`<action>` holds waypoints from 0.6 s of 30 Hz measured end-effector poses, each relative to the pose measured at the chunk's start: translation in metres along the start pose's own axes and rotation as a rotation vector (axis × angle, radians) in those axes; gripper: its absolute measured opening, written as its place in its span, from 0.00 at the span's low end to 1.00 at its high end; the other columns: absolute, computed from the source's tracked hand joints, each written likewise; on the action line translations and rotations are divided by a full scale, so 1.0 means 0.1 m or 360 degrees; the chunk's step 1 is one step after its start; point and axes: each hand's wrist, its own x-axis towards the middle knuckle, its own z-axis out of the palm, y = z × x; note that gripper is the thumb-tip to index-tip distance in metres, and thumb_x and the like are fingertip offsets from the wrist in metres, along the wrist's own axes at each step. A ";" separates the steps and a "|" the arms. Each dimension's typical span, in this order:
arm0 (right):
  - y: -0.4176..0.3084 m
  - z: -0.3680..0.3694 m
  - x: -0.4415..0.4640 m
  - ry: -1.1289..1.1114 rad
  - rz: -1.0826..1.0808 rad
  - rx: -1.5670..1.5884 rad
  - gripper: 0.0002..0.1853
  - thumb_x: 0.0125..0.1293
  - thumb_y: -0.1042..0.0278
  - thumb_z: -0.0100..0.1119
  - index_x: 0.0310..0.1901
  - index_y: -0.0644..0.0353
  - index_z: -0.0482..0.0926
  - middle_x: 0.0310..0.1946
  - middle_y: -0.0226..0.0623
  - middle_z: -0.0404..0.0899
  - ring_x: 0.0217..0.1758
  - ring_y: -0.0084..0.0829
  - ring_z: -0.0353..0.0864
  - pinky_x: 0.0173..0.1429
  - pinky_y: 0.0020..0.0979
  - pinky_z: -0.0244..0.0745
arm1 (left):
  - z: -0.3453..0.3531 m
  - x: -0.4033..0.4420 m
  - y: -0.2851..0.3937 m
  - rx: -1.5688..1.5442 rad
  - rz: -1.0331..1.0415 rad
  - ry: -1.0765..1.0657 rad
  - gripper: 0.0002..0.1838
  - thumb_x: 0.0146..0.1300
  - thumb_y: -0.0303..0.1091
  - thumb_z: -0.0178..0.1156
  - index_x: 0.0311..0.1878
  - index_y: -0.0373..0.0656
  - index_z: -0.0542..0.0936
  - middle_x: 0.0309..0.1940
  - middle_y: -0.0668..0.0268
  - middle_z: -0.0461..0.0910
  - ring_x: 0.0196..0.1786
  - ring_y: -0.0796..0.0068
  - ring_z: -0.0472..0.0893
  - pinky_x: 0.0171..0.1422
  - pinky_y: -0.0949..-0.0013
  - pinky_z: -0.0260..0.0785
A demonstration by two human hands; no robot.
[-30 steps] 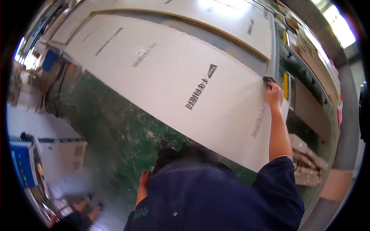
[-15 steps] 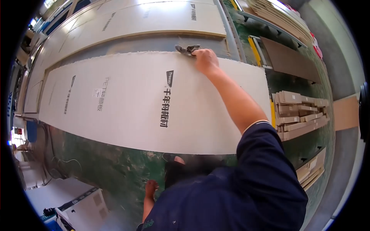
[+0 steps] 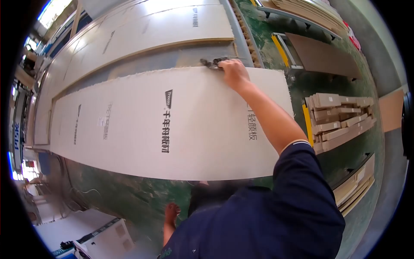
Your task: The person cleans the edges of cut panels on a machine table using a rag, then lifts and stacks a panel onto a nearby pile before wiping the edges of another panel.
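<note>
My right hand [image 3: 235, 72] is closed around a dark grey hand tool [image 3: 213, 63], blurred, at the far ragged edge of a large white board [image 3: 207, 125]. The tool's exact kind does not show clearly. Black printed lettering marks the board, and my forearm reaches across its right part. Low beside my body hangs my left hand [image 3: 172, 210], away from the board. Its fingers are loosely bent and apart, with nothing visible in them.
Behind the board, a grey machine bed [image 3: 172, 56] shows before a second white panel [image 3: 172, 28]. On the right are stacked board strips [image 3: 338, 123] and a brown sheet [image 3: 323, 54] on a rack. A white cabinet [image 3: 108, 239] stands at lower left on green floor.
The camera view has shifted, revealing more lettering at the board's right. My right hand still grips the dark tool at the far edge. My left hand still hangs low.
</note>
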 end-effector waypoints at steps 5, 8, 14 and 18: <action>0.82 -0.53 -0.33 -0.0079 -0.0014 -0.0130 0.08 0.61 0.72 0.52 0.32 0.57 0.82 0.33 0.44 0.85 0.41 0.46 0.85 0.46 0.42 0.80 | 0.23 -0.25 0.25 0.0126 0.0018 0.0174 0.13 0.70 0.39 0.53 0.51 0.42 0.74 0.36 0.61 0.80 0.33 0.70 0.82 0.35 0.68 0.72; 1.79 -1.18 -0.82 -0.0406 0.0162 -0.0391 0.12 0.56 0.78 0.56 0.41 0.60 0.85 0.41 0.48 0.85 0.48 0.48 0.84 0.54 0.43 0.78 | 0.30 -0.32 0.24 0.0102 -0.0001 0.0164 0.13 0.70 0.39 0.54 0.51 0.43 0.74 0.37 0.61 0.81 0.34 0.71 0.82 0.36 0.69 0.71; 2.29 -1.87 -1.11 -0.0231 0.0796 -0.0363 0.10 0.63 0.73 0.55 0.42 0.61 0.85 0.44 0.50 0.84 0.50 0.51 0.82 0.56 0.43 0.77 | 0.57 -0.42 0.24 0.0004 0.0037 0.0231 0.14 0.70 0.39 0.54 0.54 0.43 0.73 0.38 0.61 0.81 0.33 0.71 0.81 0.33 0.68 0.71; 2.11 -1.57 -0.68 -0.0238 0.0652 0.0099 0.13 0.64 0.69 0.60 0.49 0.63 0.83 0.50 0.52 0.83 0.54 0.50 0.82 0.58 0.37 0.76 | 0.67 -0.46 0.57 -0.0075 0.0196 0.0208 0.16 0.70 0.39 0.54 0.56 0.42 0.73 0.39 0.61 0.82 0.34 0.71 0.81 0.36 0.68 0.72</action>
